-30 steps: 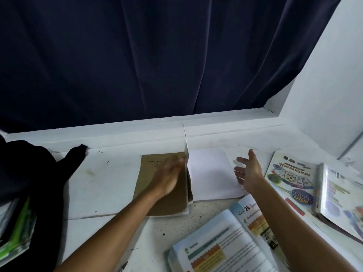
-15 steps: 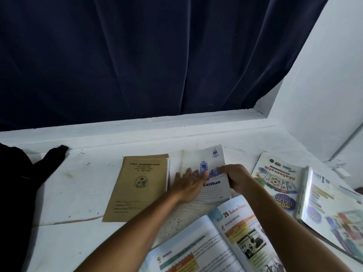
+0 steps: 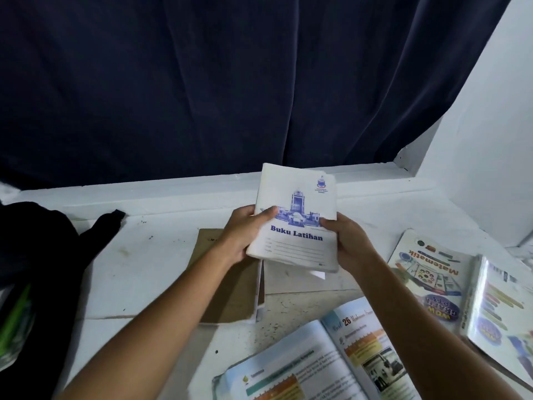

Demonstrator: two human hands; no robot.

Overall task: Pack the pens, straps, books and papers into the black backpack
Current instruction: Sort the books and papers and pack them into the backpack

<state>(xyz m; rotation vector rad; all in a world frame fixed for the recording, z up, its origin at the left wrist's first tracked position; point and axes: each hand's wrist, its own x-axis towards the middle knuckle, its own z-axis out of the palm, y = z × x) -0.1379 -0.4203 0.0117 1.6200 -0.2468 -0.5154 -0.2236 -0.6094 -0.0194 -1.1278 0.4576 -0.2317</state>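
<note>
I hold a white exercise book point(image 3: 300, 215) with blue print, "Buku Latihan", lifted off the table and tilted toward me. My left hand point(image 3: 245, 229) grips its left edge, thumb on the cover. My right hand point(image 3: 346, 241) grips its right edge. Under it on the table lies a brown-covered notebook point(image 3: 227, 287). The black backpack point(image 3: 37, 255) sits at the far left, its opening showing green and white items inside point(image 3: 14, 321).
An open textbook point(image 3: 314, 359) lies at the front. A "Matematik" book point(image 3: 429, 272) and a plastic-covered book point(image 3: 501, 307) lie at the right. The white table point(image 3: 138, 264) meets a ledge and a dark curtain point(image 3: 230, 82) behind, a white wall on the right.
The white exercise book was closed on the table beside the brown notebook, then both hands lifted it up off the table.
</note>
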